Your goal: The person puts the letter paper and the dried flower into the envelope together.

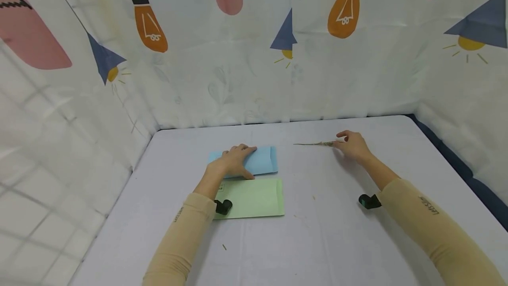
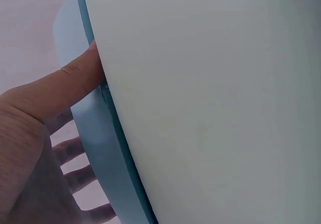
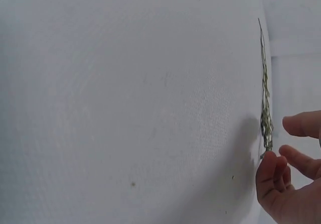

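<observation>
A pale blue envelope (image 1: 259, 162) lies behind a light green envelope (image 1: 250, 202) on the white table. Across the blue one, my left hand (image 1: 234, 161) rests with spread fingers and the thumb near its front edge. In the left wrist view, the thumb (image 2: 65, 86) reaches the seam between the two envelopes; some fingertips are hidden. Farther right, my right hand (image 1: 353, 146) pinches one end of a thin dried plant sprig (image 1: 317, 144). The right wrist view has that sprig (image 3: 265, 93) low over the table, its leafier end at the fingertips.
The white tabletop (image 1: 325, 233) bears small dry bits, including a brown fragment (image 1: 224, 247) near the front. A patterned curtain (image 1: 246, 74) hangs behind and around the table. Dark wrist devices (image 1: 370, 201) sit at both sleeves.
</observation>
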